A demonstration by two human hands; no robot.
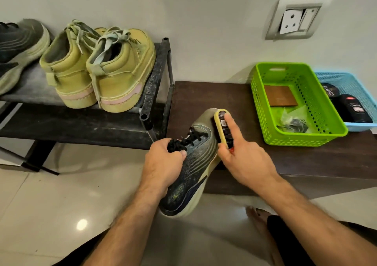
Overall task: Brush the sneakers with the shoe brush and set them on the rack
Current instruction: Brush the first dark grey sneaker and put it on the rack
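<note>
by a white wall, over the shiny pale floor [51, 194], the left hand [163, 163] grips a dark grey sneaker with black laces [191, 176]. the right hand [242, 159] holds a yellow shoe brush [223, 127] pressed on its toe. a black metal shoe rack [151, 94] stands just beside it.

Two bare forearms reach in from the bottom edge, hairy and without sleeves, watch or rings. The left hand [163, 163] and right hand [242, 159] have short, plain nails. Dark, apparently black clothing [289, 243] covers the legs at the lower corners, its cut too cropped to tell. A bare foot [258, 216] rests on the glossy floor tiles [51, 204].
</note>
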